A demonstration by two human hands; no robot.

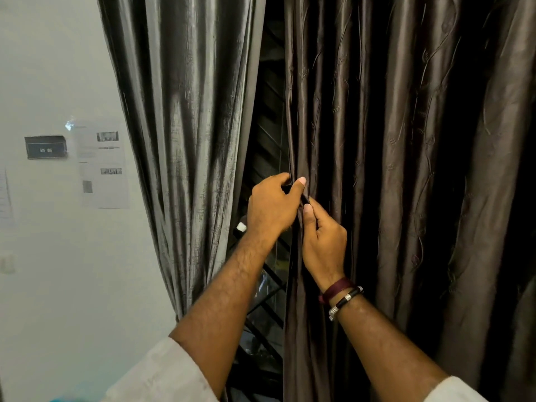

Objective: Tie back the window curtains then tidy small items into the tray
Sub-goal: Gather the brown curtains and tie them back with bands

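Note:
Two dark curtains hang before me. The left curtain is shiny grey and swept toward the wall. The right curtain is dark brown with a stitched pattern and hangs straight. My left hand grips the brown curtain's inner edge, fingers curled round the hem and thumb on the front. Just below it, my right hand pinches the same edge, a few bracelets on its wrist. No tray or small items are in view.
A dark gap between the curtains shows window bars and slats. A white wall on the left carries a small digital clock and taped paper sheets.

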